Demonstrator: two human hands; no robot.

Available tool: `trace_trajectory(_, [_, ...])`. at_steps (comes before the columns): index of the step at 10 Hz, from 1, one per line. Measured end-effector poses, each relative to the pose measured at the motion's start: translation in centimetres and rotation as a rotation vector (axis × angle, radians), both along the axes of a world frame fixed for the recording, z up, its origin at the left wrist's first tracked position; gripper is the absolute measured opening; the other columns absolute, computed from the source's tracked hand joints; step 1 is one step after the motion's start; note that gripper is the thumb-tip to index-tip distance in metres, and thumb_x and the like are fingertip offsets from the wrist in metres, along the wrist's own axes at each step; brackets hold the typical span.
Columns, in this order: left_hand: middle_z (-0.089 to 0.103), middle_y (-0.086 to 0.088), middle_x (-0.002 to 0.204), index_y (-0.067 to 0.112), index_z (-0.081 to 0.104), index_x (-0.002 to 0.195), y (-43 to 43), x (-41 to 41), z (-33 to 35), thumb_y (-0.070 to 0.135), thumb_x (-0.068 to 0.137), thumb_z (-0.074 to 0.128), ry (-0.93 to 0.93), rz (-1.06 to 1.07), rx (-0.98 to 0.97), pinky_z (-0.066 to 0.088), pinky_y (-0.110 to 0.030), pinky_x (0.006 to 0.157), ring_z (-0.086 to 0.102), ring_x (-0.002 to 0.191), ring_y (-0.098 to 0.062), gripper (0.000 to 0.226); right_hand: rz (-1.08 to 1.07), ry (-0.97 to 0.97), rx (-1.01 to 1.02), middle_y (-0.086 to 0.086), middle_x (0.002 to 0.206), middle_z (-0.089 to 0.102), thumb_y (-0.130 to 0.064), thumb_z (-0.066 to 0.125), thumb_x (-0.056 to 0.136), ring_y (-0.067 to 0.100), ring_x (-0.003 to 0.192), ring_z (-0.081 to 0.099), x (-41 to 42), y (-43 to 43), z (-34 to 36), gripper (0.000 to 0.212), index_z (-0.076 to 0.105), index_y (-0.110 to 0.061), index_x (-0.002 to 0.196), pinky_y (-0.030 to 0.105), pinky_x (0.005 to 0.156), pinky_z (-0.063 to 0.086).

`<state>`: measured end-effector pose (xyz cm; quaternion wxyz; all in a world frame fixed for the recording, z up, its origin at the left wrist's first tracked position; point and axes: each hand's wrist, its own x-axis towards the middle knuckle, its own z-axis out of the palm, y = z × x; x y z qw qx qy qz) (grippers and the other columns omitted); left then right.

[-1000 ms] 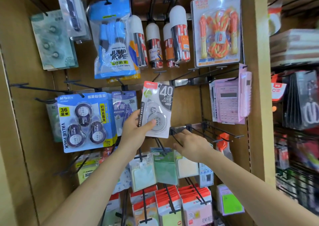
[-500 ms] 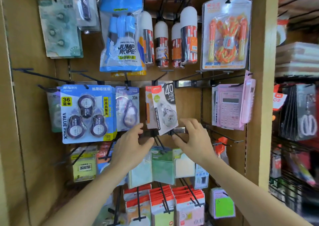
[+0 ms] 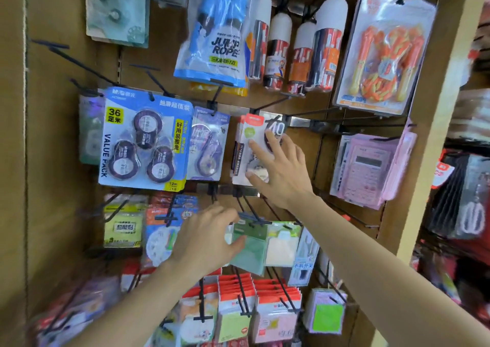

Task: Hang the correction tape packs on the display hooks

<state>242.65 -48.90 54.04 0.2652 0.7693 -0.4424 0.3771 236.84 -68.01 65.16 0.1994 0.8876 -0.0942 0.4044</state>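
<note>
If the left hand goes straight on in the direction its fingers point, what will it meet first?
Most likely the green pack hanging on a hook just beyond the left hand. The hand already looks close to the pack's edge, though depth is unclear.

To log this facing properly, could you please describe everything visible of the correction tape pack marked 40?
The correction tape pack is a flat carded blister: red-orange header, white card with a green dot, dark panel printed 40, clear bubble over a round dispenser, mostly hidden. It hangs roughly upright from a black display hook, right of a purple single pack. The right hand lies on its front with straight, spread fingers.
</note>
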Motion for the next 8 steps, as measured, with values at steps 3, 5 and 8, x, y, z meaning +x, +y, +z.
trace_trajectory(3, [0.068,0.01,0.086,0.031,0.066,0.092,-0.1,0.2,-0.2,0.051,0.073,0.065,0.014,-0.014,0.032,0.051,-0.032,0.057,0.072,0.096,-0.02,0.027,-0.086,0.17,-0.029,0.005,0.166,0.009,-0.066,0.036,0.092,0.041,0.147,0.016,2.3,-0.8,2.3,0.071,0.01,-0.042,0.154,0.058,0.115,0.021])
trace_trajectory(5, [0.067,0.01,0.092,0.032,0.066,0.098,0.1,0.0,0.2,0.044,0.078,0.07,0.016,0.003,0.037,0.045,-0.03,0.057,0.067,0.084,-0.02,0.024,-0.006,0.317,0.023,0.001,0.166,0.013,-0.06,0.045,0.096,0.035,0.147,0.019,-1.3,-0.5,2.9,0.068,0.018,-0.039,0.155,0.057,0.115,0.021])
trace_trajectory(8, [0.065,0.012,0.119,0.033,0.066,0.116,1.5,-2.4,2.8,0.043,0.084,0.07,0.156,0.076,0.192,0.048,-0.035,0.081,0.059,0.115,-0.019,0.034,0.203,0.311,0.152,-0.002,0.131,0.054,-0.047,0.054,0.094,0.026,0.122,0.046,-11.2,-1.5,-0.9,0.05,0.046,-0.031,0.14,0.047,0.097,0.044])
